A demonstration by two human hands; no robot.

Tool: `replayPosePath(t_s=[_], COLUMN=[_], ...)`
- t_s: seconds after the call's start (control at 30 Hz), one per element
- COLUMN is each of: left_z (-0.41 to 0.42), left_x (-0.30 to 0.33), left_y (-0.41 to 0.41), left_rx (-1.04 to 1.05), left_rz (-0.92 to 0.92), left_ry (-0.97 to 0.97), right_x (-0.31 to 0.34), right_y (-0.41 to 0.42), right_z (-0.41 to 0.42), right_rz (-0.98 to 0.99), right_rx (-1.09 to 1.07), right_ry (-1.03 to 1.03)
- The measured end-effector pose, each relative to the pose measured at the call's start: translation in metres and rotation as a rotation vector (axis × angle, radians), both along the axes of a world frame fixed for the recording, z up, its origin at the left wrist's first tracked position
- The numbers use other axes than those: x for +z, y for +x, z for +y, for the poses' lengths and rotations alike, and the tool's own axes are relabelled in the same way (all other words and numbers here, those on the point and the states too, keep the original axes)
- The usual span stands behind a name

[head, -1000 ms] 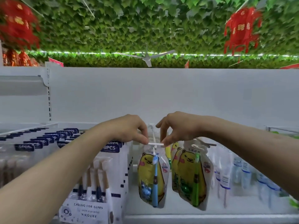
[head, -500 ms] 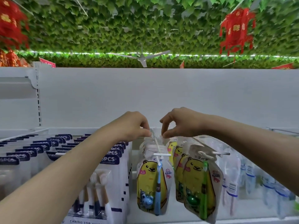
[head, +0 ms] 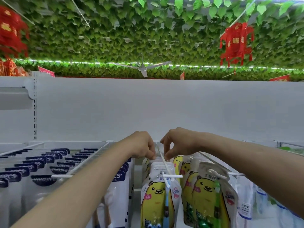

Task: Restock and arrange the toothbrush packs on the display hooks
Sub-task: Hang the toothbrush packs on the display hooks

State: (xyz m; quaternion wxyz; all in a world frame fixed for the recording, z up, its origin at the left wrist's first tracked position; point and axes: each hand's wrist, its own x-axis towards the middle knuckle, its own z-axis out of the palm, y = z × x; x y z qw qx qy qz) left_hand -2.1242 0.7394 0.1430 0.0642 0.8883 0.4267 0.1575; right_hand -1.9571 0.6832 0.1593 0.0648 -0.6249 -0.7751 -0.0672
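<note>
I am reaching both hands to the back of the white display hook (head: 162, 159); my left hand (head: 142, 146) and right hand (head: 178, 143) are each pinching, fingers curled, the top edge of a rear toothbrush pack (head: 152, 159) on it; the front bear pack (head: 158, 195) is hanging at the hook's tip, beside the green-brush pack (head: 212, 195).

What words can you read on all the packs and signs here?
"YIKOJIFE": dark blue headers of the white toothbrush packs, left.
"6PCS": same headers, farther back.
"BABY": pink badge on the yellow bear pouch with a blue toothbrush.
Chinese characters atop the pouch, the red hanging ornament and the red signs: too blurred.
</note>
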Motion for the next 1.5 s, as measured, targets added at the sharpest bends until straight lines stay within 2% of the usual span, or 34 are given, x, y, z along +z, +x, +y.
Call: replayPosePath(t_s=[0.2, 0.33, 0.5, 0.73, 1.0, 1.17, 1.5], left_z=[0.002, -0.02, -0.039, -0.031, -0.042, -0.055, -0.055], left_x=[-0.002, -0.001, -0.005, -0.005, -0.001, -0.004, -0.007], left_y=[0.002, -0.007, -0.018, -0.012, -0.029, -0.028, -0.022], left_rx=[0.019, 0.005, -0.059, -0.049, -0.071, -0.151, -0.13], left_rz=[-0.031, -0.097, -0.1, -0.075, -0.204, -0.101, -0.012], left_ry=[0.059, 0.126, 0.077, 0.087, 0.102, 0.033, 0.111], right_x=[-0.001, 0.01, 0.01, 0.001, 0.013, 0.009, 0.004], right_y=[-0.001, -0.002, -0.004, -0.007, -0.005, -0.014, -0.019], right_z=[0.006, -0.013, -0.033, -0.023, -0.041, -0.054, -0.053], right_rz=[-0.004, 0.032, 0.008, -0.03, 0.071, 0.05, -0.029], right_rx=[-0.002, 0.072, 0.085, 0.045, 0.079, 0.082, 0.087], right_ry=[0.031, 0.036, -0.049, -0.015, -0.03, -0.149, -0.084])
